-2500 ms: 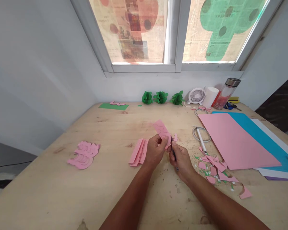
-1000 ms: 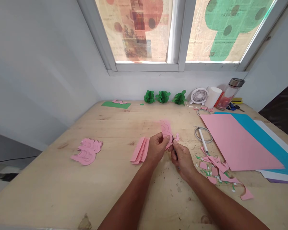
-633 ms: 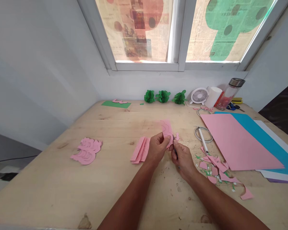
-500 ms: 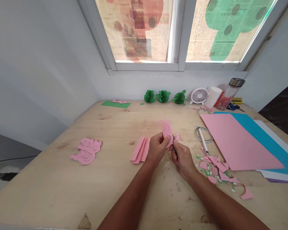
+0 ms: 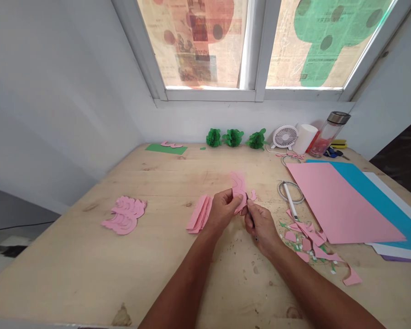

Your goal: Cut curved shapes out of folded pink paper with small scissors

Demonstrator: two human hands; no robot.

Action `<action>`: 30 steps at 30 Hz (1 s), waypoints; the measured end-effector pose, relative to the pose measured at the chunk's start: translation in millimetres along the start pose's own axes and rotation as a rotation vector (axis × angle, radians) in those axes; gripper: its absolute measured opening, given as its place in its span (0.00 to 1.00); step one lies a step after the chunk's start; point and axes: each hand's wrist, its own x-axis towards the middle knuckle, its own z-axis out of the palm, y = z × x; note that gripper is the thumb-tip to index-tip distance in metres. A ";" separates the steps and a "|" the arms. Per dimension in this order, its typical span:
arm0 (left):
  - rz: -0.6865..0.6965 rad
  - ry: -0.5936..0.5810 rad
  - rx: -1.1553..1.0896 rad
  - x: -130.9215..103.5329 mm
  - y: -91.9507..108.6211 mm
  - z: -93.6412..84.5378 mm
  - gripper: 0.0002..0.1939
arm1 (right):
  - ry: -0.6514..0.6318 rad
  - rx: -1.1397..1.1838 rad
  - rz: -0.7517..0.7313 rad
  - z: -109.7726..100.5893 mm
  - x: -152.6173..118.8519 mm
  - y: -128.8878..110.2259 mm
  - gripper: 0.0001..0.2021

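My left hand pinches a pink paper piece with curved lines, near the middle of the table. Against the right edge of that paper, my right hand is closed on a small dark tool, mostly hidden by the fingers; it looks like scissors. A small pink offcut lies just beyond my right hand. Folded pink paper rests on the table beside my left wrist. Farther left is a pile of scalloped pink cutouts.
Pink sheets lie over blue and white ones at the right, beside paper scraps and a white pen. Three green paper shapes, a small fan and a glass bottle stand at the back.
The dark tool and my right fingers have shifted very slightly along the paper's edge. My left hand keeps its hold on the paper.
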 end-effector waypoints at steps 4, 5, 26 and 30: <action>-0.004 0.018 -0.006 0.5 1.2 -0.6 0.09 | 0.001 -0.011 0.007 0.1 -0.7 -1.0 0.19; -0.005 0.021 -0.005 0.4 1.2 -0.6 0.10 | 0.002 -0.009 0.007 0.2 -0.8 -1.2 0.19; -0.005 0.066 -0.011 1.9 -0.6 -2.4 0.12 | 0.004 0.002 0.014 2.2 -1.7 -1.6 0.19; 0.003 0.094 -0.014 3.6 -2.9 -3.5 0.12 | 0.001 0.005 0.018 1.9 -1.5 -0.7 0.19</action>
